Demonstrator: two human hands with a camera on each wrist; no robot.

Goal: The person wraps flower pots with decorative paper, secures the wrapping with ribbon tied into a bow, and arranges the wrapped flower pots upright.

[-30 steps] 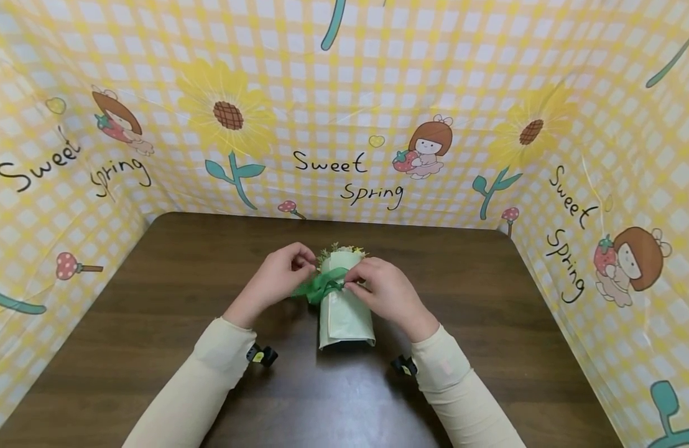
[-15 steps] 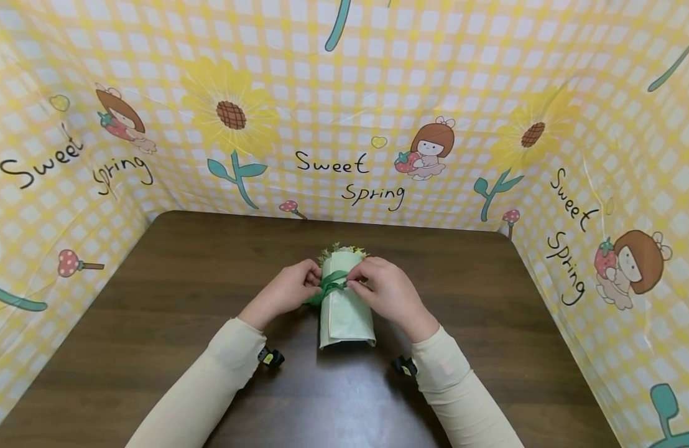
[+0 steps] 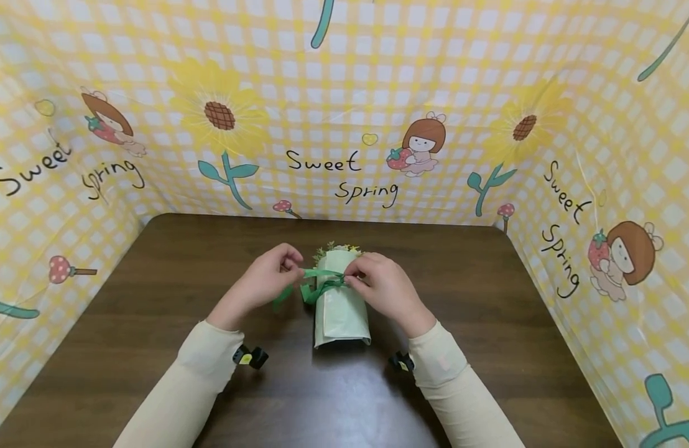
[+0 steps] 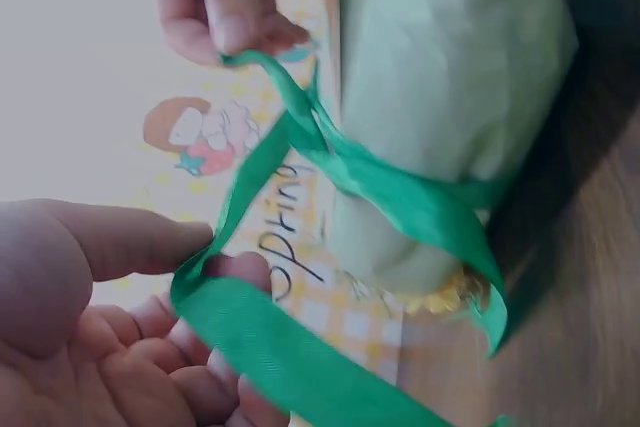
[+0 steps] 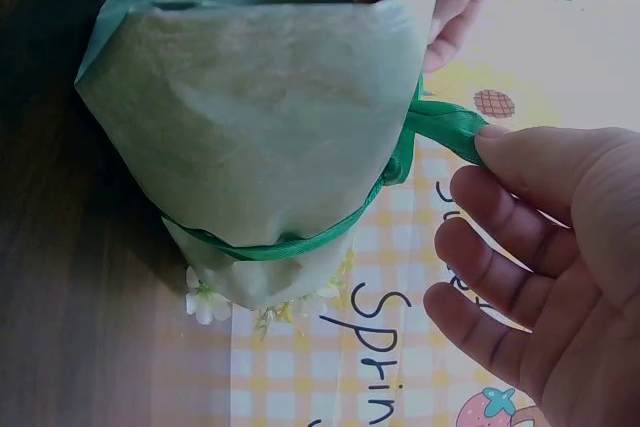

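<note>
A bouquet wrapped in pale green paper (image 3: 344, 314) lies on the table, its small yellow and white flowers (image 5: 208, 299) at the far end. Round the wrapping runs a green ribbon (image 5: 290, 247), crossed on the upper side. With thumb and index finger my left hand (image 3: 268, 277) pinches one ribbon end, drawn taut out to the left; its tail hangs below the fingers. Over the bouquet's right side, my right hand (image 3: 386, 289) pinches the other ribbon end close to the crossing. A ribbon loop also hangs at the bouquet's left side.
The dark wooden table (image 3: 462, 386) extends all round the bouquet. Yellow checked cloth (image 3: 333, 93) printed with flowers and words encloses its back and both sides. Each wrist wears a small black camera mount (image 3: 250, 357).
My left hand first came in to the bouquet's side, then moved back out to the left, pulling the ribbon straight. My right hand has kept its pinch near the crossing.
</note>
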